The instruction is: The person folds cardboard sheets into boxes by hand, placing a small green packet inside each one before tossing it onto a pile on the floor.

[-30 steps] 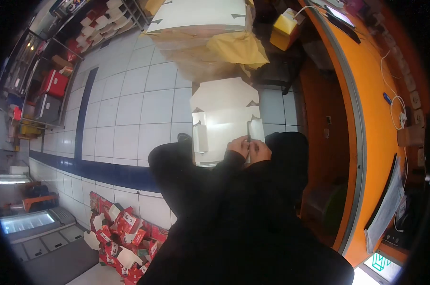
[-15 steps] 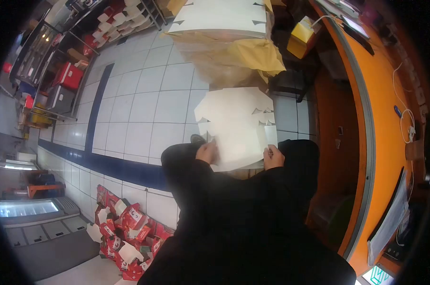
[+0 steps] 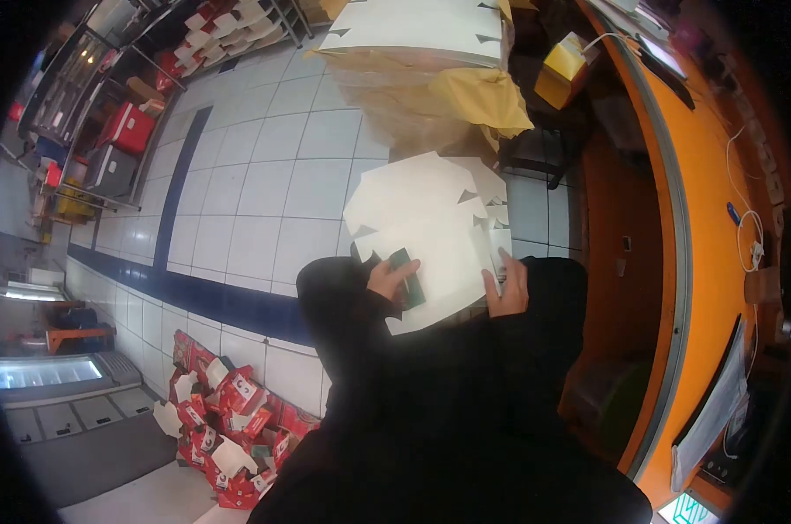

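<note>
A white die-cut card sheet (image 3: 421, 210) with small notches lies over my lap, turned at an angle. Behind its right side shows the edge of another white sheet (image 3: 493, 188). My left hand (image 3: 393, 281) grips the left part of the card, where a dark green flap (image 3: 410, 278) is folded up under my thumb. My right hand (image 3: 507, 288) is at the card's right edge, its fingers apart and touching a narrow white folded strip. What lies under the sheets is hidden.
Ahead stands a stack of white sheets (image 3: 413, 28) with brown and yellow wrapping (image 3: 478, 96). An orange counter (image 3: 688, 262) runs along the right. Red and white folded boxes (image 3: 234, 419) are heaped at the lower left. A metal rack (image 3: 107, 131) stands at the far left.
The top card has rotated and shifted left, apart from the sheet beneath. A green flap now shows at my left hand. My right fingers have spread.
</note>
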The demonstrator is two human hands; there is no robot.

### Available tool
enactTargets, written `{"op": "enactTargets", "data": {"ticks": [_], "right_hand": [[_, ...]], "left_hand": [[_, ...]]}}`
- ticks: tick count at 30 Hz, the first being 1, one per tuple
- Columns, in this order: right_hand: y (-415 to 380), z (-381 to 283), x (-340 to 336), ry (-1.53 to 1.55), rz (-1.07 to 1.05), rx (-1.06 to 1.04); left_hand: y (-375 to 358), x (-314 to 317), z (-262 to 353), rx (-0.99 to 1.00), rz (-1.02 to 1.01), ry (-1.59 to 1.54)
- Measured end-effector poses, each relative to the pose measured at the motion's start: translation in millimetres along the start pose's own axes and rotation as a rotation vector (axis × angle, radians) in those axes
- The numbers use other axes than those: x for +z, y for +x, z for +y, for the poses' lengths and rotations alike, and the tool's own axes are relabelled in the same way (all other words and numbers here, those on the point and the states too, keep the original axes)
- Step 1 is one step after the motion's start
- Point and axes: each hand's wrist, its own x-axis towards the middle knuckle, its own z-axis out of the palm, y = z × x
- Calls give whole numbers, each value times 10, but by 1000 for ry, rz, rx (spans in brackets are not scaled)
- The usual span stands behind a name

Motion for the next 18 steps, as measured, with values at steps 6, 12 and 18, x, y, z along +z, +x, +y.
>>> {"op": "enactTargets", "data": {"ticks": [6, 12, 18], "right_hand": [[-159, -720, -199, -158, -198, -637], [-375, -535, 173, -110, -219, -697], [-432, -485, 281, 66, -107, -143]], "left_hand": [[78, 67, -165, 19, 57, -147], [18, 219, -140, 171, 101, -30], [-109, 472, -95, 200, 162, -130]]}}
